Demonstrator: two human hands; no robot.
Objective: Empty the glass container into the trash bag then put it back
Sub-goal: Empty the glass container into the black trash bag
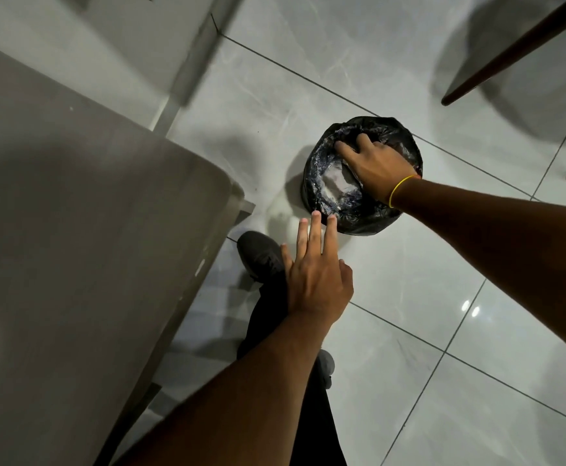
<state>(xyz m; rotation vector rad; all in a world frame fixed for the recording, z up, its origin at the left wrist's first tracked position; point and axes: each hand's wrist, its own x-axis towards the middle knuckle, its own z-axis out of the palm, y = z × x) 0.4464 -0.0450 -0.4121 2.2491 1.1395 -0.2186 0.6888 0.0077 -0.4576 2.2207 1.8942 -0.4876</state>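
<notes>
A: From the head camera, where is the glass container?

B: I cannot see it. The right hand reaches down into the round bin lined with a crinkled black plastic trash bag on the pale tiled floor, fingers curled inside; whether they grip anything, I cannot tell.

A: And the left hand?

B: Empty, fingers spread, hovering beside the bag's near rim, probably ready to steady it.

The trash bag sits on the floor, right of the table. The right hand reaches into it; the left hand hovers nearer, between table and bag, above a shoe.
</notes>
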